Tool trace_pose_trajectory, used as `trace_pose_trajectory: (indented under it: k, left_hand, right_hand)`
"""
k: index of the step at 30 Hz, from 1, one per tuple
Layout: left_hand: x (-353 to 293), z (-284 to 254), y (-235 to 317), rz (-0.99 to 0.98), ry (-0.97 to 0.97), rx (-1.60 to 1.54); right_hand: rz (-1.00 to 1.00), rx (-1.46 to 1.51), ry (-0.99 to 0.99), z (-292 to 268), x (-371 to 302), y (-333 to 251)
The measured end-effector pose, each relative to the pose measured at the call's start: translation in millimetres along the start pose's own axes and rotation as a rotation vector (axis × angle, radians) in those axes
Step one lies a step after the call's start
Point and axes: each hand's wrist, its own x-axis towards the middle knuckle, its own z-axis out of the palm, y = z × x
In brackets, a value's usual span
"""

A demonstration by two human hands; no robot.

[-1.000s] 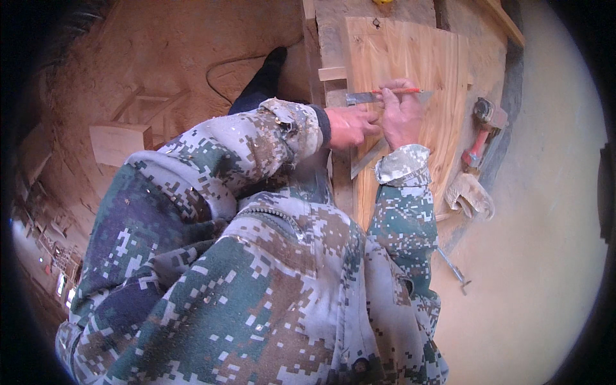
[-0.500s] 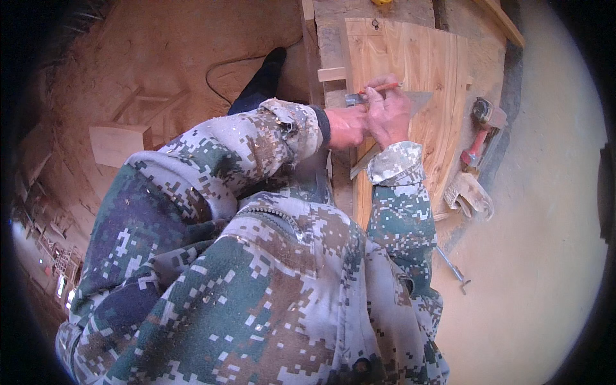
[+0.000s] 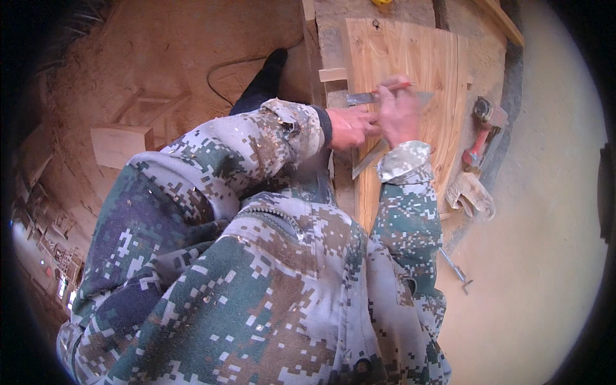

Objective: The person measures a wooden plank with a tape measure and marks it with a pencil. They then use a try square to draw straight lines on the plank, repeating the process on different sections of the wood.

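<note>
A broad wooden board [image 3: 443,70] with a visible grain lies in front of me. Across it rests a grey metal triangle square [image 3: 360,99], its middle covered by my hands. My left hand [image 3: 350,127] grips the square near the board's left edge, fingers bent and partly hidden. Close beside it, my right hand [image 3: 399,115] is closed around a red pencil [image 3: 401,85] that lies crosswise over the fingers. The pencil's tip is too small to make out.
Right of the board lie a red-handled power tool [image 3: 478,138], a pale curved wooden piece [image 3: 471,196] and a metal rod tool [image 3: 457,273]. A small wooden stool frame [image 3: 122,144] stands on the floor at left. A dark cable [image 3: 215,77] curves near my foot.
My right hand has shifted to the right with the pencil, away from my left hand. The left hand and the square stay nearly in place.
</note>
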Motion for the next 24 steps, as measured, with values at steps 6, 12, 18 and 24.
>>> trace_pose_trajectory:
  k: [6,12,18,24]
  left_hand:
    - [7,11,21,-0.502,0.387,-0.624]
    - [5,-10,21,0.018,0.086,0.100]
    - [67,-31,71,-0.025,0.086,-0.013]
    - [97,-71,60,-0.075,0.298,-0.191]
  right_hand:
    - [-0.033,0.065,-0.094,31,-21,-21]
    - [0.162,0.555,0.312,-36,-55,-10]
    - [0.343,0.576,0.744,-108,-116,4]
    - [0.451,0.668,0.940,-134,-171,4]
